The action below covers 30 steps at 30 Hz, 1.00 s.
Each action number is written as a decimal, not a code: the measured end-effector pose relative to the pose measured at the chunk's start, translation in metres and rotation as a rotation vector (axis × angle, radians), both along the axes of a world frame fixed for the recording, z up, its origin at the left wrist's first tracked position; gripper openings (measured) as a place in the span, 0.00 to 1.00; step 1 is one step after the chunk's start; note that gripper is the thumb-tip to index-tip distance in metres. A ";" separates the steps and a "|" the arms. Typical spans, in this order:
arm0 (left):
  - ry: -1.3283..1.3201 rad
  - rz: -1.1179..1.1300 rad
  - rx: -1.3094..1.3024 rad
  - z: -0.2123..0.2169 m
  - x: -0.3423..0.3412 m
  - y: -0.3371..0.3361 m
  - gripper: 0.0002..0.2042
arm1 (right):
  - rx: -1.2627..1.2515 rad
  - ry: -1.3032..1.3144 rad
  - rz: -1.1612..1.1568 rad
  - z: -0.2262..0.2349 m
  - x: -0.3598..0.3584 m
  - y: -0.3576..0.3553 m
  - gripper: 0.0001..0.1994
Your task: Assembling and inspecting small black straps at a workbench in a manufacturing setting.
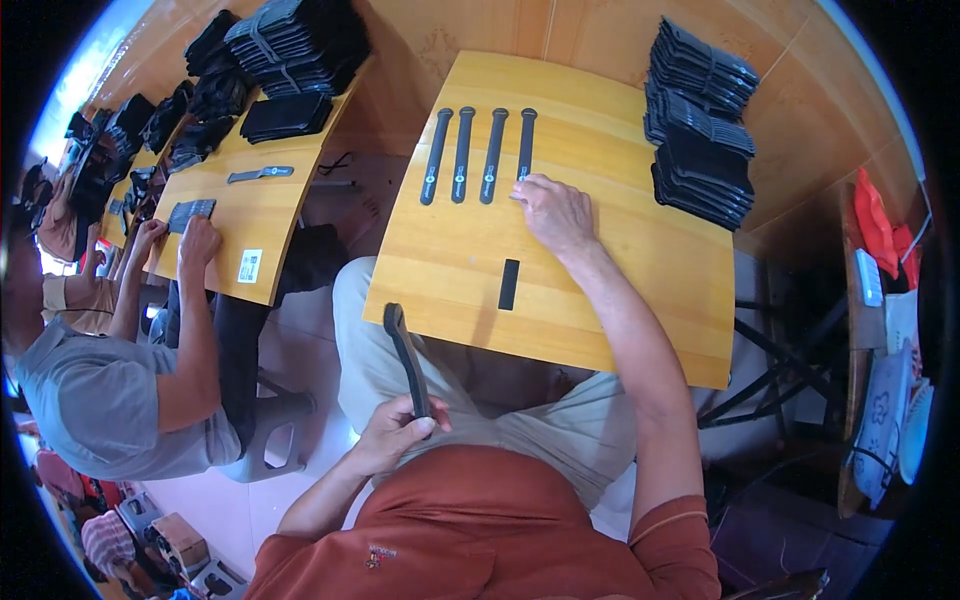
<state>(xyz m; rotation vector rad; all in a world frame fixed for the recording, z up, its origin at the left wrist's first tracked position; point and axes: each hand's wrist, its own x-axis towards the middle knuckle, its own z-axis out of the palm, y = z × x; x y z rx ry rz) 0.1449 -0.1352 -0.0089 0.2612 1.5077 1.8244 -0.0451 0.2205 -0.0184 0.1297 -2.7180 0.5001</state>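
Note:
My left hand [397, 437] is closed round the lower end of a dark grey strap [408, 355], or a small stack of them, held upright off the table's near edge. Several flat grey straps [461, 155] lie side by side on the wooden table [640, 290], each with a loop at its far end and a light round mark near the other. At the rightmost strap [527, 140], the fingers of my right hand [552, 212] pinch the near end, which they partly cover. Nearer to me lies a short black strip [509, 285].
Stacks of folded black goods [703, 175] stand at the table's far right. At a second table [235, 215] on the left, a co-worker [120, 400] handles grey straps; bundled black stacks [300, 45] stand behind. A shelf [855, 380] with assorted things is at right.

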 end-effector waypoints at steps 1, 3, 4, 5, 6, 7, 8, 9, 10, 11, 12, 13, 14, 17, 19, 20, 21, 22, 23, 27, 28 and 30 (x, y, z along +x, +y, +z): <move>-0.017 -0.002 -0.001 0.001 -0.001 0.001 0.20 | 0.000 -0.002 0.000 0.001 0.000 -0.002 0.09; -0.036 -0.006 -0.003 0.000 -0.001 0.002 0.20 | 0.025 -0.048 -0.010 0.003 0.000 -0.004 0.09; -0.022 0.000 0.011 -0.002 -0.001 0.003 0.20 | 0.025 -0.051 -0.011 0.002 0.000 -0.005 0.09; -0.009 0.006 0.024 -0.003 -0.001 0.003 0.19 | 0.010 -0.029 0.005 0.001 0.000 -0.005 0.09; -0.012 0.004 0.024 -0.004 -0.001 0.003 0.19 | -0.006 -0.006 0.021 0.000 0.001 -0.006 0.10; -0.008 -0.012 0.021 -0.003 -0.002 0.002 0.18 | -0.006 -0.010 0.018 0.000 0.002 -0.007 0.10; -0.005 -0.029 0.019 -0.003 -0.003 0.002 0.16 | 0.004 -0.003 0.004 -0.001 0.004 -0.007 0.10; -0.010 -0.031 0.017 -0.002 -0.004 0.002 0.16 | 0.013 0.004 -0.008 0.001 0.005 -0.009 0.10; 0.017 -0.016 -0.017 0.000 -0.004 0.004 0.16 | 0.010 -0.002 -0.011 0.003 0.008 -0.010 0.10; 0.042 -0.002 -0.051 0.002 -0.005 0.005 0.16 | -0.003 -0.010 -0.025 0.005 0.013 -0.010 0.12; 0.030 0.001 -0.055 0.002 -0.005 0.005 0.16 | -0.016 -0.023 -0.031 0.009 0.018 -0.013 0.14; 0.059 0.030 -0.054 0.002 -0.006 0.006 0.16 | -0.021 -0.036 -0.027 0.017 0.025 -0.016 0.14; 0.085 0.059 -0.055 0.002 -0.008 0.007 0.16 | -0.066 -0.052 -0.037 0.026 0.034 -0.018 0.16; 0.010 0.125 -0.071 0.009 -0.014 0.011 0.17 | -0.178 -0.081 -0.022 0.045 0.070 -0.032 0.19; -0.042 0.152 -0.091 0.011 -0.019 0.016 0.21 | -0.251 -0.105 -0.002 0.055 0.103 -0.044 0.19; -0.060 0.136 -0.072 0.009 -0.024 0.018 0.22 | -0.361 -0.153 0.045 0.062 0.121 -0.049 0.18; -0.057 0.149 -0.045 0.013 -0.029 0.025 0.24 | -0.472 -0.198 0.087 0.064 0.137 -0.055 0.16; -0.056 0.147 -0.046 0.015 -0.034 0.029 0.24 | -0.493 -0.229 0.090 0.064 0.151 -0.060 0.16; -0.090 0.171 0.052 0.011 -0.038 0.033 0.21 | -0.548 -0.267 0.146 0.066 0.163 -0.064 0.15; -0.082 0.171 0.152 0.009 -0.044 0.043 0.17 | -0.686 -0.375 0.273 0.057 0.195 -0.077 0.12; -0.078 0.173 0.185 0.009 -0.043 0.044 0.16 | -0.640 -0.317 0.319 0.054 0.198 -0.078 0.13; -0.060 0.170 0.211 0.008 -0.042 0.045 0.14 | -0.617 -0.329 0.340 0.055 0.204 -0.080 0.14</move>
